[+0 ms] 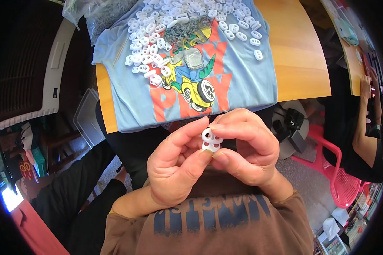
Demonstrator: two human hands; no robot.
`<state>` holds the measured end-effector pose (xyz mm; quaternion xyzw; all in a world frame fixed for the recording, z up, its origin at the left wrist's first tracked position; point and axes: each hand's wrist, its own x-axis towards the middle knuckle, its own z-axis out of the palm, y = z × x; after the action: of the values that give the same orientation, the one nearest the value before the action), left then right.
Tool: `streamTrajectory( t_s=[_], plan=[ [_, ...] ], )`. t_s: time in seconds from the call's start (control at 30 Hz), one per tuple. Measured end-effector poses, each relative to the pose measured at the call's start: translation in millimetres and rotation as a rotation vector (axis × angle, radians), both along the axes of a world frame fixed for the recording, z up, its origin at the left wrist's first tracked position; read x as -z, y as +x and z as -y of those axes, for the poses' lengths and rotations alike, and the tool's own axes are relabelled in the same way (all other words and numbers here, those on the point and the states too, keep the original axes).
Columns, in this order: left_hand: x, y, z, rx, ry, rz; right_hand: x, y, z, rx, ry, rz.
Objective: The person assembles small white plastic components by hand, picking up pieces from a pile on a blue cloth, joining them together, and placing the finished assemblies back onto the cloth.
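Note:
Between both hands, above my lap, is a small white plastic cord lock [211, 140] with holes through it. My left hand [174, 163] pinches its lower left side with thumb and fingers. The fingertips of my right hand [251, 144] close on its upper and lower right. Farther off, a loose pile of similar white two-hole pieces [151, 49] covers the back of a light blue printed T-shirt [251, 85] spread on the table. A heap of small grey metal springs [183, 32] lies among them.
The shirt lies over a wooden table [302, 51]. A clear plastic bag [108, 17] of grey pieces stands at the back left. To the right are a pink plastic chair [327, 165] and a round stool [281, 127] with black items. Another person's arm [361, 123] shows at far right.

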<state>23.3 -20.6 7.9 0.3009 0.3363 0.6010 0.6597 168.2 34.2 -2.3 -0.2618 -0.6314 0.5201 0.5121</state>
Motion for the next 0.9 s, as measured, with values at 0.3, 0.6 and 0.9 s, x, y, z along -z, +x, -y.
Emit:
streamTrajectory(
  t_s=[0.3, 0.6, 0.9],
  plan=[
    [2.6, -4.2, -1.2, 0.061, 0.034, 0.003, -0.9, 4.3, -5.7, -0.067, 0.02, 0.049],
    [3.9, -5.1, -5.0, 0.098, 0.038, 0.014, -1.6, 5.6, -8.5, -0.045, 0.084, 0.093],
    [2.7, -3.4, -5.4, 0.083, 0.047, 0.004, -1.7, 4.2, -8.2, -0.036, 0.135, 0.089]
  ],
)
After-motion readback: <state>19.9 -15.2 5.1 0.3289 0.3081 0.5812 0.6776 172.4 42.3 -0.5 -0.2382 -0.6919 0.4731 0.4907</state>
